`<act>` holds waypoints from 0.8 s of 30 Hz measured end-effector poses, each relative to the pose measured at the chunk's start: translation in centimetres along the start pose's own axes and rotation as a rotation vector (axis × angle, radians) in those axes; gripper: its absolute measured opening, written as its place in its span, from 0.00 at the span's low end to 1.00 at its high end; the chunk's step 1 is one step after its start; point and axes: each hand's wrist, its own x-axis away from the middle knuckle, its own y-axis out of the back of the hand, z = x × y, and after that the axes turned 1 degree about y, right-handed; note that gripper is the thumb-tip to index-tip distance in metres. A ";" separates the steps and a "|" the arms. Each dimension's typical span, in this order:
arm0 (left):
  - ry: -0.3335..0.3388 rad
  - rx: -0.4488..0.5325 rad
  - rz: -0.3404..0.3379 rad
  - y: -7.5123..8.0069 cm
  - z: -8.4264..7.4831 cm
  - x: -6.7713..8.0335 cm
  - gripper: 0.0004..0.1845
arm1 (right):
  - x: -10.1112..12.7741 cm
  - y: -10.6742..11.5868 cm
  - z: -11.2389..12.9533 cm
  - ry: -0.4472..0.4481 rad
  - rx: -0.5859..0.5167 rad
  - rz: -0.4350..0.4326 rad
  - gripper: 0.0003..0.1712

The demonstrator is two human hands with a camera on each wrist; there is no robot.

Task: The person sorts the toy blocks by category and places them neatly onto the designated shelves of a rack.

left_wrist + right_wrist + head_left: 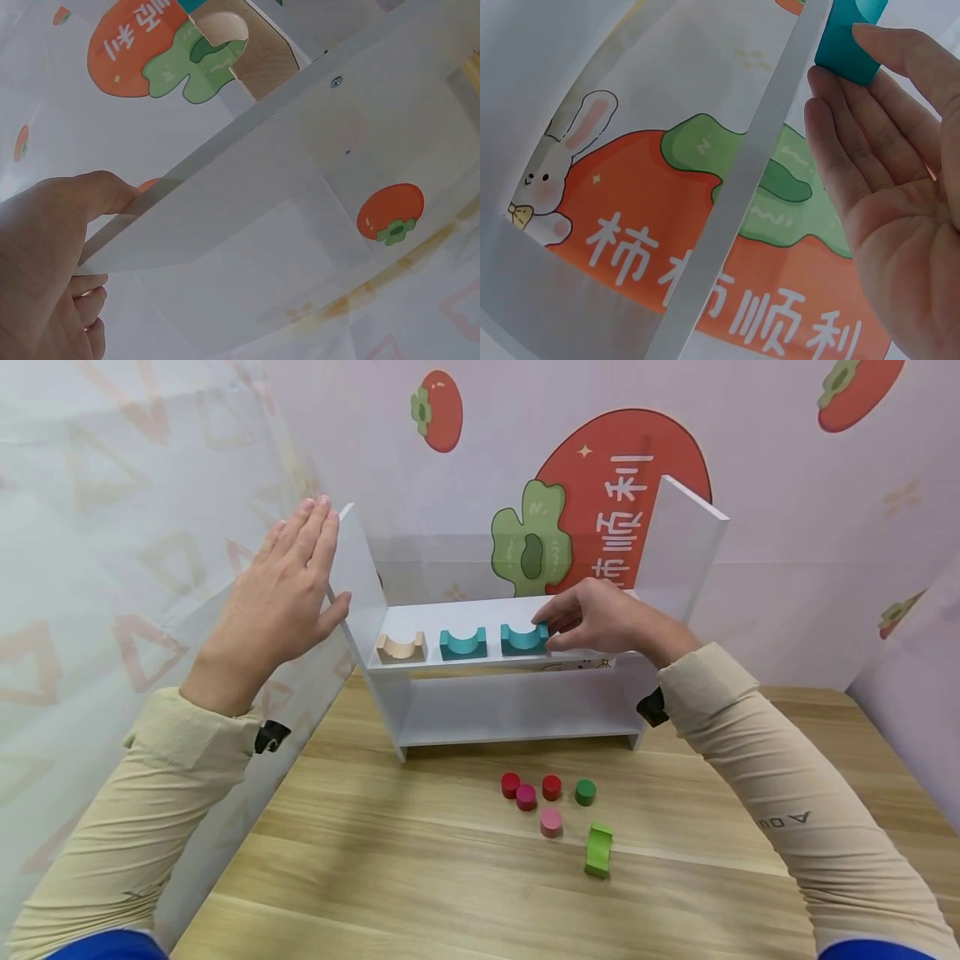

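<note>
Head view shows a teal arch block [523, 639] sitting notch-up on the upper shelf of a small white shelf unit [517, 706], pinched at its right end by the fingertips and thumb of the person's right hand [600, 620]; the right wrist view shows those fingers [840, 112] lying against the same teal block [849, 37] at the shelf edge. Just to its left on the same shelf stands a second teal arch block [462, 644], and further left a pale wooden arch block [401, 647], all three in a row and apart from one another. The left hand [281, 589] lies flat with straight fingers against the outside of the unit's left side panel [358, 578], the thumb hooked over its front edge, gripping nothing else. On the wooden table [375, 860] in front of the unit lie three red cylinders [527, 797], a pink cylinder [551, 822], a green cylinder [586, 792] and a green arch block [598, 850].
</note>
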 end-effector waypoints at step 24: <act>0.005 -0.005 0.015 0.3 -0.3 0.0 0.47 | 0.1 0.3 0.1 -0.005 0.021 0.018 0.23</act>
